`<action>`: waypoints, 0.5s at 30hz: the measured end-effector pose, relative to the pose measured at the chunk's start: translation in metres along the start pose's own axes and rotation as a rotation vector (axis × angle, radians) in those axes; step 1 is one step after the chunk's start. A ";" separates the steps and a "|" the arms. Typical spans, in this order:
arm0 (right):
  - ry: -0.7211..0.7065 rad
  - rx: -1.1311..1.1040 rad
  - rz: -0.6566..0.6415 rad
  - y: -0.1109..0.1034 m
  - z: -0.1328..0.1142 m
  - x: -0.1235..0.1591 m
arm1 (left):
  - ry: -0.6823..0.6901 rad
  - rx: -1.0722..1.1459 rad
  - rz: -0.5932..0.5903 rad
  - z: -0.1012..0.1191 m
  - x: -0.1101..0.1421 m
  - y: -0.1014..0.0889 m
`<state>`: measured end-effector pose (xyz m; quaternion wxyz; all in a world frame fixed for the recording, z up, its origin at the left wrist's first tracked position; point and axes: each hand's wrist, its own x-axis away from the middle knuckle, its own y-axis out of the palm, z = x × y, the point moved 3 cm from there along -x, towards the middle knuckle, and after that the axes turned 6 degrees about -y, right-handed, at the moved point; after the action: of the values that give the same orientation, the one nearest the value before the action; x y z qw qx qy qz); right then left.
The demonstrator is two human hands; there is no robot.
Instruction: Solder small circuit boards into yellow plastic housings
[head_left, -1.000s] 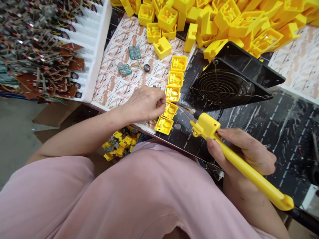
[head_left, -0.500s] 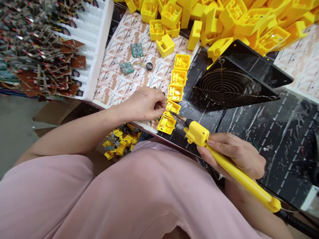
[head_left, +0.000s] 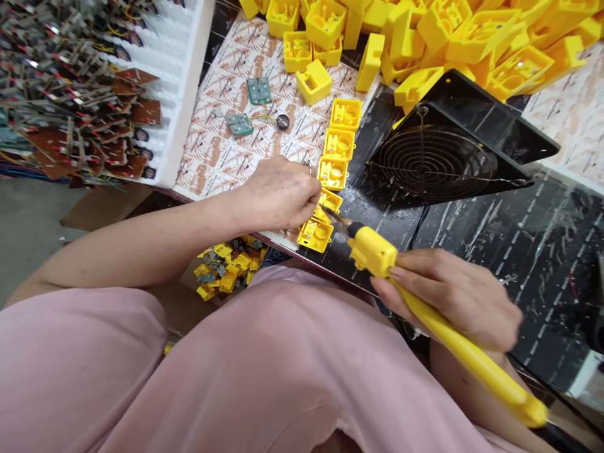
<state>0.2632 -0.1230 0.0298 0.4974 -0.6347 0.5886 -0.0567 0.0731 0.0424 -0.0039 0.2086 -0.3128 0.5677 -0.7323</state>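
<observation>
Since 1 s ago, your soldering iron (head_left: 372,251) has moved in: tip's now at the yellow plastic housing (head_left: 330,201), in a row on the black worktop (head_left: 472,251). R hand (head_left: 453,292) grips iron's handle; L hand (head_left: 278,195) curled at housing, can't tell if it's gripping.

You can see a big heap of yellow plastic boxes (head_left: 453,38) up top, and a black square fan with a round wire guard (head_left: 436,160) just below it. On your left, a white foam tray (head_left: 189,94) holds brown circuit boards (head_left: 141,112) with many wires.
</observation>
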 end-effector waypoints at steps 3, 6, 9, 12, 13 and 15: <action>0.140 0.026 -0.038 -0.002 0.004 0.006 | -0.005 0.011 -0.001 0.000 -0.001 0.000; 0.144 0.018 -0.032 0.000 0.008 0.007 | -0.010 0.004 0.002 -0.002 -0.002 0.000; 0.061 0.027 0.116 -0.001 0.010 0.006 | 0.001 0.019 0.022 -0.002 -0.002 0.001; 0.044 0.058 0.165 0.000 0.011 0.009 | 0.004 0.047 0.032 -0.003 -0.001 0.000; 0.064 0.075 0.177 -0.001 0.011 0.011 | 0.001 0.051 0.026 -0.003 0.000 0.000; 0.111 0.112 0.197 -0.002 0.011 0.017 | -0.007 0.048 0.001 -0.003 0.000 0.000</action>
<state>0.2765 -0.1304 0.0169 0.5021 -0.5408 0.6707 -0.0752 0.0708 0.0442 -0.0040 0.2182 -0.3100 0.5493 -0.7447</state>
